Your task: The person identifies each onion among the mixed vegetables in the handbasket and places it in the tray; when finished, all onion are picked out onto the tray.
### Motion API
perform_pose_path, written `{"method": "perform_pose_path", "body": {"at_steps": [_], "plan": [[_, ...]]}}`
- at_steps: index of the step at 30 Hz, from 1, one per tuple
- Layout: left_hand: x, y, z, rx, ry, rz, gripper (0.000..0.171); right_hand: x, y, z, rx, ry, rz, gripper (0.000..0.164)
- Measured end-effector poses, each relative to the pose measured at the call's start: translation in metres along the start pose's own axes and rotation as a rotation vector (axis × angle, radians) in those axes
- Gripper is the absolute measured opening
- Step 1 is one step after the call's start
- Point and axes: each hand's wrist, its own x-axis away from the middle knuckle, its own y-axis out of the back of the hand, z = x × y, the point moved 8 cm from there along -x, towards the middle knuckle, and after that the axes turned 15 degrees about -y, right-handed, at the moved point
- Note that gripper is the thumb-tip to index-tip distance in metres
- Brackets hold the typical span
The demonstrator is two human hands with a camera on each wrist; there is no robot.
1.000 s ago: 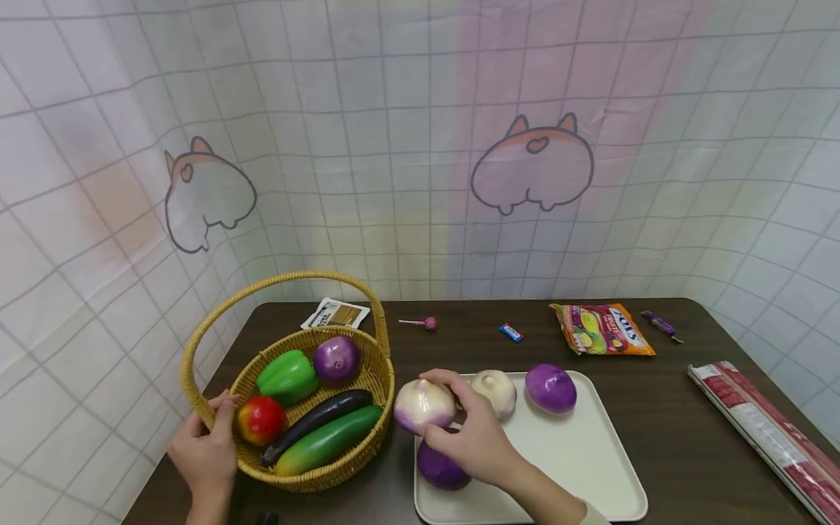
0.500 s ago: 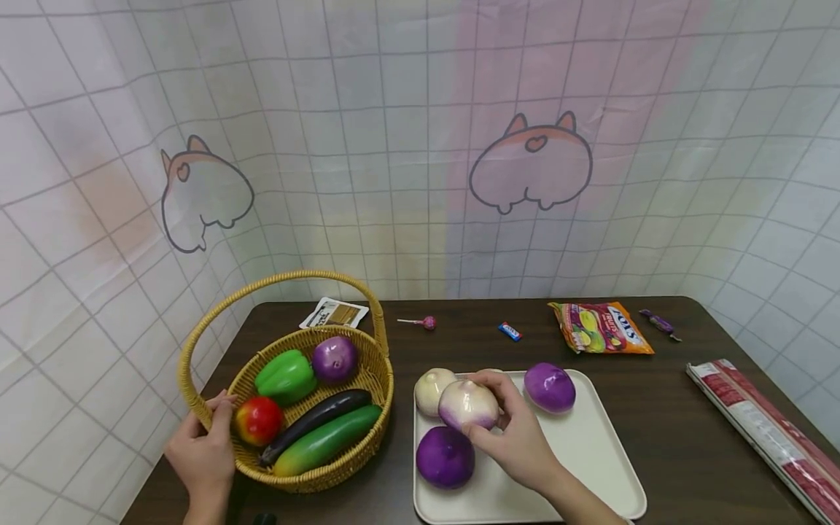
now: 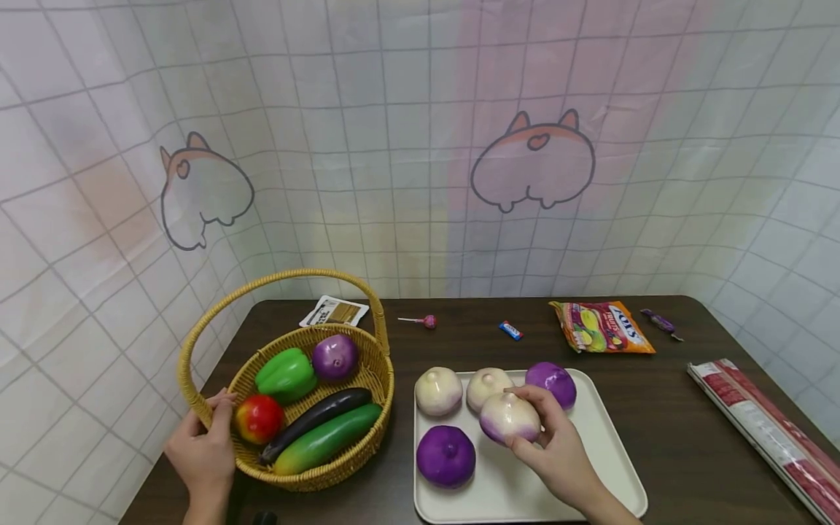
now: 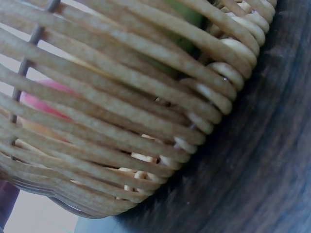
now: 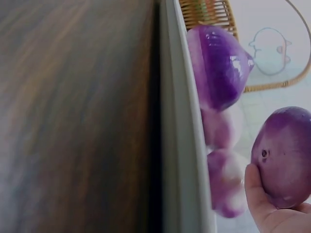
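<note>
My right hand (image 3: 558,452) pinches a white-and-purple onion (image 3: 510,419) between thumb and fingers, raised above a cream tray (image 3: 525,499). Its purple underside with a small hole shows in the right wrist view. On the tray lie two more white-and-purple onions, one at the back left (image 3: 438,391) and one behind the held onion (image 3: 488,383). A dark purple onion (image 3: 446,457) sits at the front left, another purple onion (image 3: 550,380) at the back right. My left hand (image 3: 202,448) grips the wicker basket (image 3: 387,372) where its handle meets the left rim.
The basket holds a green pepper (image 3: 286,375), purple round vegetable (image 3: 335,357), red-yellow fruit (image 3: 259,419), eggplant (image 3: 318,423) and green cucumber-like vegetable (image 3: 331,439). Behind lie a packet (image 3: 335,312), lollipop (image 3: 429,321), small blue candy (image 3: 511,330) and candy bag (image 3: 604,328). A long red-white package (image 3: 764,430) lies right.
My right hand has carried the held onion rightward from the tray's left side to above its middle, uncovering the back-left onion. My left hand has stayed on the basket.
</note>
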Motion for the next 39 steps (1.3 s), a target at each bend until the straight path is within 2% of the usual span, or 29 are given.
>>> {"method": "perform_pose_path", "body": {"at_steps": [8,19,25,28,34,39], "plan": [[-0.001,-0.002,-0.006,0.017,-0.011,0.008,0.010,0.003,0.010,-0.013,0.005,-0.021,-0.032,0.052],[0.002,-0.003,-0.002,0.010,0.012,0.003,0.011,0.003,0.012,-0.033,0.064,-0.159,0.009,0.053],[0.002,-0.002,0.001,0.012,0.017,0.020,0.009,0.002,0.010,-0.037,0.110,-0.176,0.024,0.056],[0.002,-0.002,0.002,0.015,0.018,0.022,0.009,0.004,0.008,-0.035,0.121,-0.144,0.045,0.055],[0.001,-0.001,0.002,0.014,0.013,0.018,0.008,0.008,0.000,-0.026,0.182,0.013,0.092,0.056],[0.001,-0.001,0.001,0.017,0.014,0.013,0.009,0.011,-0.006,-0.022,0.187,0.095,0.146,0.060]]}}
